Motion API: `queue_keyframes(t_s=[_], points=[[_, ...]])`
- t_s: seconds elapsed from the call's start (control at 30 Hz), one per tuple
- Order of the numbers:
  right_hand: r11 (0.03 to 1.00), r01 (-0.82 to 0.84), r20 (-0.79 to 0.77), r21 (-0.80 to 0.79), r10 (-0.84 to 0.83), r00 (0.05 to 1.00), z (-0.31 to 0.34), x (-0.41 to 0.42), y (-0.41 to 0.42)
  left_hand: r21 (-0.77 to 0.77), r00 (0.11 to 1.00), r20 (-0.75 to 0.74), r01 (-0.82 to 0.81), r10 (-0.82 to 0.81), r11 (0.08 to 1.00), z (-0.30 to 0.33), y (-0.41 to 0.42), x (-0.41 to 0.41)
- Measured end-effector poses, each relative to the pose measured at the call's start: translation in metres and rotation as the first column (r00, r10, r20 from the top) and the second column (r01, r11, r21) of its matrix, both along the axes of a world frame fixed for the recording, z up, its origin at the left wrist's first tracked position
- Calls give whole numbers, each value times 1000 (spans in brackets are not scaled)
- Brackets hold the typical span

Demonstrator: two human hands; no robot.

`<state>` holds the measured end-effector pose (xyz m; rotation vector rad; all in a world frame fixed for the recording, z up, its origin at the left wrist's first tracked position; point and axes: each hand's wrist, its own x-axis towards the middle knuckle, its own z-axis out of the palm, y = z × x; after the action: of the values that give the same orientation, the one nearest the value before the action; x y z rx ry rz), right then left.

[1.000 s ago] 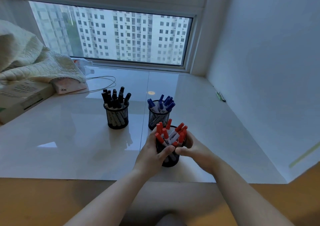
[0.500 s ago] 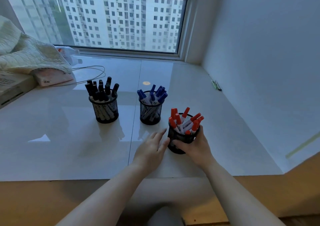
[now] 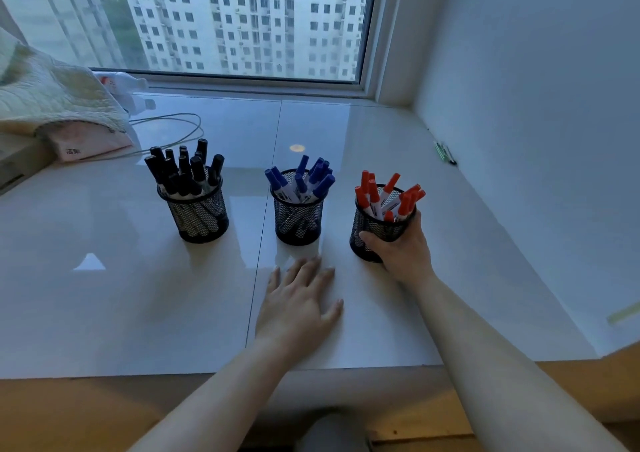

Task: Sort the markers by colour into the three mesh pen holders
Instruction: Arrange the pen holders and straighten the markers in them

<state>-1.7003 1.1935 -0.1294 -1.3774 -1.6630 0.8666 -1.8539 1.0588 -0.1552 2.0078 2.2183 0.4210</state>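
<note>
Three black mesh pen holders stand in a row on the white windowsill. The left holder (image 3: 199,216) is full of black markers (image 3: 183,171). The middle holder (image 3: 298,219) has blue markers (image 3: 304,179). The right holder (image 3: 375,230) carries red markers (image 3: 384,197), and my right hand (image 3: 405,249) grips its near side with thumb and fingers wrapped round the mesh. My left hand (image 3: 299,304) lies flat on the sill with fingers spread, just in front of the middle holder and apart from it.
A folded quilt (image 3: 45,101) over a pink pack (image 3: 86,139) sits at the far left, with a white bottle (image 3: 128,91) and a looped cable (image 3: 173,132) beside it. A wall (image 3: 536,105) rises on the right. The sill's front edge (image 3: 207,372) runs near my forearms.
My right hand has slid the red holder away and to the right, in line with the other two. My left hand has left the holder and lies flat on the sill.
</note>
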Motion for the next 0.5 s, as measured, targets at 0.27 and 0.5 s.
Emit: queue_keyframes(t_s=[0.27, 0.5], points=[[1000, 24, -18, -2, -24, 1000, 0, -10, 28, 13, 1000, 8, -12, 12, 1000, -1, 1, 0], [997, 3, -28, -76, -5, 1000, 2, -11, 31, 55, 996, 89, -10, 5, 998, 2, 0, 0]])
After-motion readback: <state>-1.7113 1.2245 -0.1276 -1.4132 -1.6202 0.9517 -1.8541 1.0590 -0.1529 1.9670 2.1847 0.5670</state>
